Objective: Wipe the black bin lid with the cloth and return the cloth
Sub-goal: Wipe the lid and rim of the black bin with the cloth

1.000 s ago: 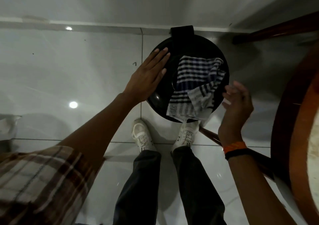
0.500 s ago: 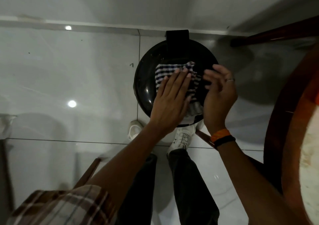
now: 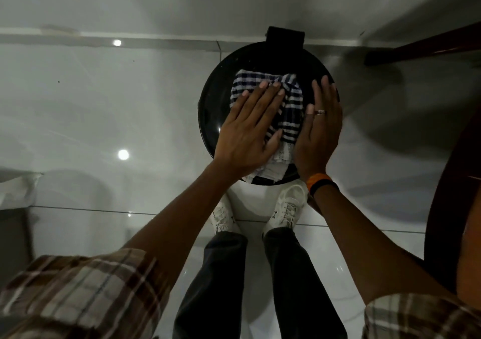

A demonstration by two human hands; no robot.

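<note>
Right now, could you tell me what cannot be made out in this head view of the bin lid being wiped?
- The round glossy black bin lid: its middle and near part are hidden under the blue-and-white checked cloth, the left hand and the right hand.
- Cloth: partly covered by the left hand.
- Bin body: hidden below the lid.
- The dark wooden round table: cut off by the right edge.
</note>
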